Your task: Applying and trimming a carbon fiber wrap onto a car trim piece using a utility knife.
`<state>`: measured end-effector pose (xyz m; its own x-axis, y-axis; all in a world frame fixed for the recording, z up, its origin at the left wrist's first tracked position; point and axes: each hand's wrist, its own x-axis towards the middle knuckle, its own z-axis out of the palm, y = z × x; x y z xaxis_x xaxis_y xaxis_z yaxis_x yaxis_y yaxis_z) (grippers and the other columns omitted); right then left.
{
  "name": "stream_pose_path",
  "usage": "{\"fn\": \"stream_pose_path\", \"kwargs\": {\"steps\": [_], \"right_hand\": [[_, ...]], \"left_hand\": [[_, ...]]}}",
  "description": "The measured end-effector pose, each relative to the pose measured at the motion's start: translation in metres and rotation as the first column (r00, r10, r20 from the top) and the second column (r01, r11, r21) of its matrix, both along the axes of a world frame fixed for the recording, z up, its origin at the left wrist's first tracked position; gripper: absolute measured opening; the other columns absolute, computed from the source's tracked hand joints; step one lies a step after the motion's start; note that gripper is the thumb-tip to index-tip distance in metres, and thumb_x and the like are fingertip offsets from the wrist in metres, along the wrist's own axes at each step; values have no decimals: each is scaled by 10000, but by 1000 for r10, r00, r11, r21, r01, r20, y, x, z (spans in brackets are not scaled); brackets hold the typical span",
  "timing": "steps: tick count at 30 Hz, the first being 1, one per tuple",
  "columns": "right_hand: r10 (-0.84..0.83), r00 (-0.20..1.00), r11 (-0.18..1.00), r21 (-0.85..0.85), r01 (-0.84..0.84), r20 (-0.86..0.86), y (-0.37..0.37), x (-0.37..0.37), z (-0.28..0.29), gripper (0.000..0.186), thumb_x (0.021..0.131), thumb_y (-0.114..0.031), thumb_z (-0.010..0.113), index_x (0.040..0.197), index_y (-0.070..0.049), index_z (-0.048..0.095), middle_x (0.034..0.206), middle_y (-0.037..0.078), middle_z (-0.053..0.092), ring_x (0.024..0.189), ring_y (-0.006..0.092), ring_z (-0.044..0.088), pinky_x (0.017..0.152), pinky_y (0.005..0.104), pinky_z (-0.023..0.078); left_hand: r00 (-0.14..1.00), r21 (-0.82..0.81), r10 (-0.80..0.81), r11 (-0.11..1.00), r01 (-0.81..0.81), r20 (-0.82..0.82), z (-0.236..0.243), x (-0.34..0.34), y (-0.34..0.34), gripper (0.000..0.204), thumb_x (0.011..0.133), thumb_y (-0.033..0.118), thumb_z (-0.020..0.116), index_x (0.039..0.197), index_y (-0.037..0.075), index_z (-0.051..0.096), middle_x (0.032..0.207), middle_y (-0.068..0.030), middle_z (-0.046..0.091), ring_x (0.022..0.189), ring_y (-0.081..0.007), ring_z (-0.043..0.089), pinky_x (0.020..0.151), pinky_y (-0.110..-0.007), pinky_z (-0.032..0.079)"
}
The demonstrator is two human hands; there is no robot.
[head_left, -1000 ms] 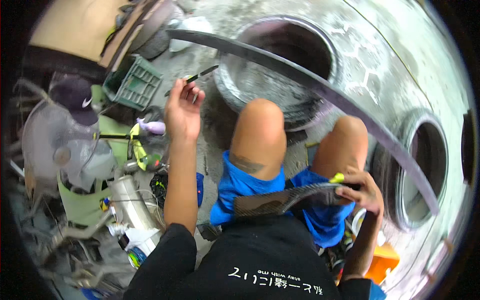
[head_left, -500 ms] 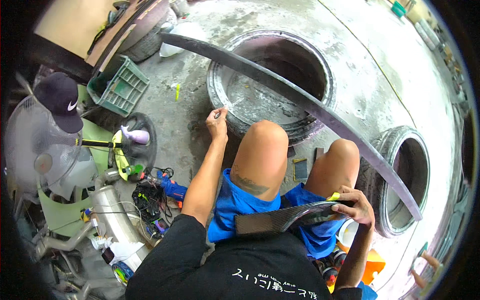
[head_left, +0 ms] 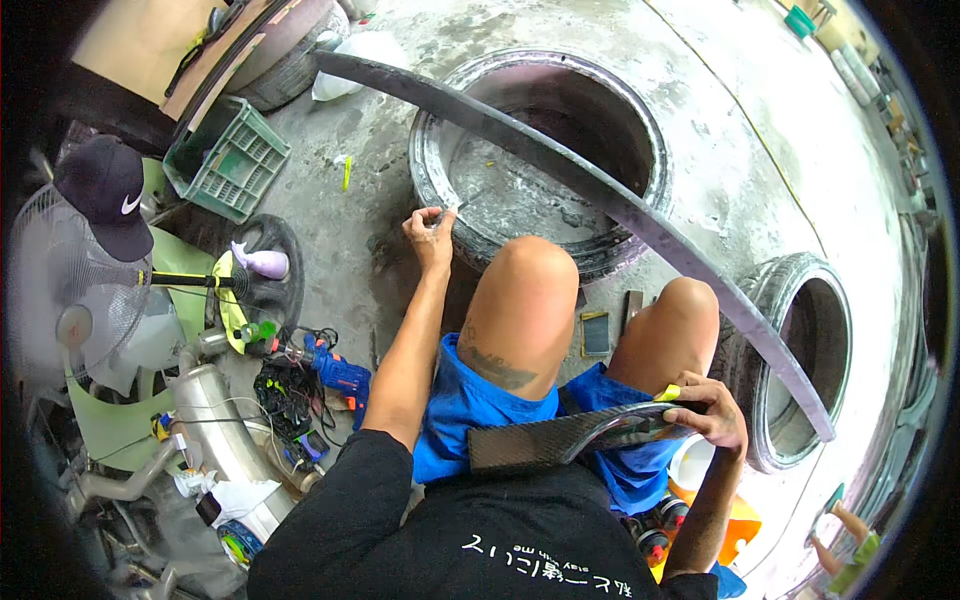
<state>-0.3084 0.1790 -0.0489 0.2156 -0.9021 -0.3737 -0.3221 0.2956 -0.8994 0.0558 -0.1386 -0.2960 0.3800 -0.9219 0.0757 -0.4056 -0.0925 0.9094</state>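
My left hand (head_left: 430, 235) is raised beside the left rim of the big tyre (head_left: 436, 190), its fingers pinched on a small thin tool, whose kind I cannot make out. My right hand (head_left: 710, 412) grips the right end of a curved carbon-weave panel (head_left: 525, 440), thumb and fingers on its edge. The panel lies across my lap, against the blue shorts. A yellow tab (head_left: 667, 393) sticks up at its edge, next to my right fingers. Beyond my knees, a long dark curved strip (head_left: 540, 150) rests across the big tyre, slanting down to the right over a smaller tyre (head_left: 785, 370).
On the left stand a fan (head_left: 75, 270) with a black cap (head_left: 105, 195), a green crate (head_left: 235, 165), a purple bottle (head_left: 262, 262), a blue power tool (head_left: 340, 375) and a metal exhaust muffler (head_left: 215, 415). An orange container (head_left: 738, 525) is near my right elbow. Another person's arm (head_left: 848, 525) shows lower right.
My left hand has turned slightly, and the thin tool's tip shows less. The view has shifted a little. My right hand keeps its hold on the panel.
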Motion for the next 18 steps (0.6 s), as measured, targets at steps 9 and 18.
{"fn": "stream_pose_path", "kwargs": {"steps": [9,18], "right_hand": [[-15,1000,1000,-8,15,-23,3,2,4,275,849,-146,791,1070,13,755,821,56,596,695,121,584,573,289,444],[97,995,991,-90,-95,17,-8,3,-3,325,920,-280,732,1119,-23,725,860,145,593,846,271,565,772,394,441]], "left_hand": [[997,13,-30,999,31,-67,-6,3,-2,344,789,300,865,956,66,677,1133,-131,554,1093,-277,522,977,-403,433],[975,-152,72,983,-105,-210,29,41,-5,240,930,185,721,1055,9,615,942,-55,641,857,-165,601,807,-319,509]]}}
